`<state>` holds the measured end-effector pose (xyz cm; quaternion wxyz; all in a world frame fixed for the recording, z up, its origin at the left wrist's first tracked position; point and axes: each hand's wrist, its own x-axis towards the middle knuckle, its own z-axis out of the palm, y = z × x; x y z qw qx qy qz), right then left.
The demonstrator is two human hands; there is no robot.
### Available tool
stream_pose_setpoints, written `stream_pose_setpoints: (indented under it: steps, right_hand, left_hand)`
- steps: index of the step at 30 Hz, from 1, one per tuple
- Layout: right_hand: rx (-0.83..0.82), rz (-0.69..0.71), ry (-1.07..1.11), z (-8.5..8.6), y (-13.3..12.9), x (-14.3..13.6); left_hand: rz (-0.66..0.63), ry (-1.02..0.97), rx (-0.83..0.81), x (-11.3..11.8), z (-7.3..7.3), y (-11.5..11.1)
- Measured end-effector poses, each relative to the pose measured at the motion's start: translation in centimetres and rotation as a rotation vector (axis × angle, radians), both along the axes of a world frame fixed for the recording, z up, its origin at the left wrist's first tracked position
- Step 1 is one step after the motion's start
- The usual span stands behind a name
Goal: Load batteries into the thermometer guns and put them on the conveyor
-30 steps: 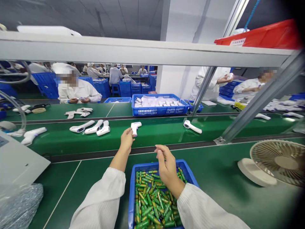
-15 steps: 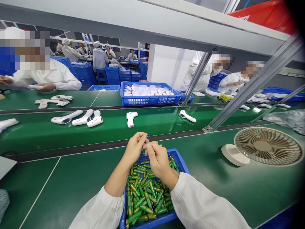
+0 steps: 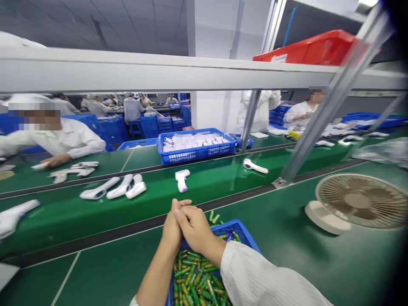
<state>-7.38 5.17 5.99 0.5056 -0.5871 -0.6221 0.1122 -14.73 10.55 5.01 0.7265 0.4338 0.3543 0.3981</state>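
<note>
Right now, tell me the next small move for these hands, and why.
I'd suggest parting the left hand and right hand slightly: they are touching at the far end of the blue tray, hiding whatever may lie between them. Apart, either could likely reach the green batteries in the tray or the white handheld device on the green belt just beyond.

Red bin (image 3: 310, 47), beige fan (image 3: 358, 201)
</note>
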Motion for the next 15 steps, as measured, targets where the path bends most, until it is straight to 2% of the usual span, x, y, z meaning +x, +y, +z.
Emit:
stream_pose_setpoints:
  steps: [2,6,15]
  right_hand:
    - [0.028,-0.022,0.051,-0.6,0.2,-0.1]
    - [0.044,0.070,0.086,-1.5,-0.6,0.2]
    - [-0.051,0.096,0.120,-1.1,-0.5,0.5]
  left_hand:
    - [0.018,0.023,0.018,0.1,0.0,-0.2]
    - [0.042,-0.009,0.017,0.3,-0.2,-0.3]
    - [0.055,-0.071,-0.025,0.2,-0.5,-0.1]
